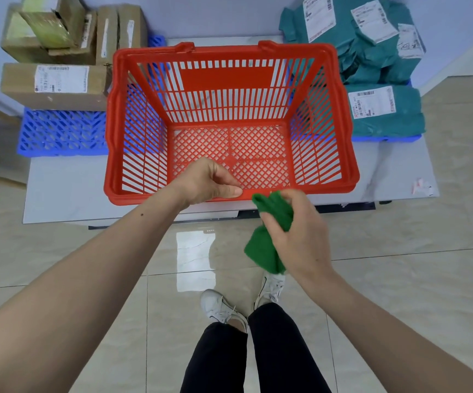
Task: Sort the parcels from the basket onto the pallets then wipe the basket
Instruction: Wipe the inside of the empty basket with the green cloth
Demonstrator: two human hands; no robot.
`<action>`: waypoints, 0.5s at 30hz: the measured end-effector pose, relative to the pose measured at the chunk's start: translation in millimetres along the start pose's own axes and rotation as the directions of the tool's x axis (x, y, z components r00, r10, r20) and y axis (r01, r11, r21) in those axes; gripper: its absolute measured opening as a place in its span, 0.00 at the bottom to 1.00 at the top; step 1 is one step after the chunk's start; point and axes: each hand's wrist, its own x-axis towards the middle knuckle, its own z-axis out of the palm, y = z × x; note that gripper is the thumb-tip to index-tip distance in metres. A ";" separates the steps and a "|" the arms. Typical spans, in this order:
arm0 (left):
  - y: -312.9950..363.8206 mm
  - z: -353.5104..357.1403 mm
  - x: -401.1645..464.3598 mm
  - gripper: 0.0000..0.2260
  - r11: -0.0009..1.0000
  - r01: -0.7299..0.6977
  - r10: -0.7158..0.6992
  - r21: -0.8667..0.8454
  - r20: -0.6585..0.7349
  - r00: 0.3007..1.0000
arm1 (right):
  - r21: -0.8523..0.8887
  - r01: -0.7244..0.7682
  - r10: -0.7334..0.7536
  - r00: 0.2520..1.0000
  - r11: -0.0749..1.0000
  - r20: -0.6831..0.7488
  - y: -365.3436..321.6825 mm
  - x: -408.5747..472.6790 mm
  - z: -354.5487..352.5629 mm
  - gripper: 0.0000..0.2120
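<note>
Low white table (68, 191) carries the red basket (231, 123), emptied; boxes (56, 83) and teal bags (382, 109) sit sorted on blue pallets (59, 134). Left hand (207, 182) pinches the near rim, right hand (300, 236) clutches a green cloth (266, 242); wiping remains

red basket (231, 123) – empty, upright | brown boxes (56, 85) – left pallet | teal bags (382, 109) – right pallet, seemingly
</note>
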 end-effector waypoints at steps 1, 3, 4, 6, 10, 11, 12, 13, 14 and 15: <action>0.2 0.4 -0.2 0.06 1.000 -0.002 0.002 -0.003 -0.001 1.000 | 0.007 0.023 -0.023 1.000 1.000 -0.020 -3.7 9.9 2.1 0.14; -0.2 0.9 0.1 0.07 1.000 -0.003 0.003 0.000 -0.013 1.000 | -0.072 0.107 -0.111 0.992 0.992 -0.054 -6.0 25.2 8.8 0.11; -0.3 1.1 0.5 0.06 1.000 -0.001 0.001 0.001 -0.019 1.000 | -0.130 0.145 -0.152 0.987 0.981 -0.052 -3.6 27.1 12.5 0.10; -1.0 1.3 1.1 0.06 1.000 0.000 0.000 0.009 -0.031 1.000 | -0.203 0.166 -0.176 0.984 0.965 -0.029 7.4 17.9 17.9 0.10; -3.9 0.1 2.8 0.07 1.000 -0.002 0.003 0.014 -0.057 0.998 | -0.174 0.130 -0.144 0.987 0.976 -0.072 19.5 -10.0 17.7 0.10; -4.4 -0.4 3.3 0.07 1.000 -0.001 0.002 0.014 -0.058 0.998 | -0.173 0.153 -0.171 0.981 0.973 -0.096 16.2 -8.9 17.7 0.10; -4.7 -0.5 3.6 0.08 1.000 0.005 -0.004 0.013 -0.058 0.998 | -0.167 0.170 -0.191 0.975 0.971 -0.117 11.3 -3.4 18.5 0.10; -4.5 -0.4 3.5 0.10 1.000 0.012 -0.012 0.012 -0.058 0.998 | -0.168 0.187 -0.210 0.968 0.968 -0.134 6.1 4.4 19.2 0.10; -4.1 -0.3 3.2 0.10 1.000 0.015 -0.015 0.011 -0.059 0.998 | -0.190 0.210 -0.239 0.959 0.959 -0.149 1.8 12.8 20.5 0.10; -4.0 -0.2 2.7 0.10 1.000 0.014 -0.013 0.012 -0.061 0.998 | -0.231 0.234 -0.274 0.949 0.944 -0.158 -0.8 20.3 22.6 0.10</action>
